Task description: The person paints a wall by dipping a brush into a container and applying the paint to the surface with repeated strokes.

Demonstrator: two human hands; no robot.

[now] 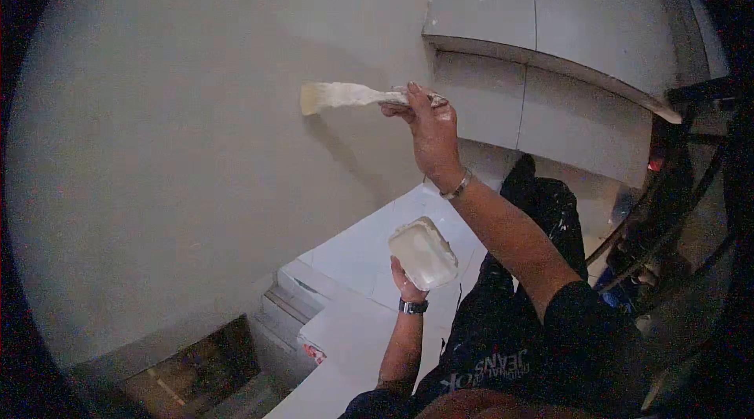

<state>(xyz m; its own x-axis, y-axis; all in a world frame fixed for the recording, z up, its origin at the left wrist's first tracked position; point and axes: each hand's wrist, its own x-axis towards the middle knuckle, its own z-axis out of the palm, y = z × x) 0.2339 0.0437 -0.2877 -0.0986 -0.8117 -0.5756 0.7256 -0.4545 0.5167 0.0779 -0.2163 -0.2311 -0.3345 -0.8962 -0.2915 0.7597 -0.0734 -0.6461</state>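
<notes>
Brush [342,96], near the wall [157,144], sits pinched by its handle in the right hand [436,140]; whether its bristles touch that wall, I cannot tell. It looks light, soft-tipped and probably slick where white stuff coats it, so the handle's end suits gripping. The left hand [408,283] grips a shallow tub [426,252] before the wall, its pale contents likely spillable.

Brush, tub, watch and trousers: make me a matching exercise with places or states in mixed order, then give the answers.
Things:
1. Brush
2. Tub
3. Black watch
4. Trousers

Places or states:
A. Fastened around a wrist
B. Dark, spotted with white
C. Held in the right hand, coated in white
D. Held in the left hand, white stuff inside

Pairs: 1-C, 2-D, 3-A, 4-B
</notes>
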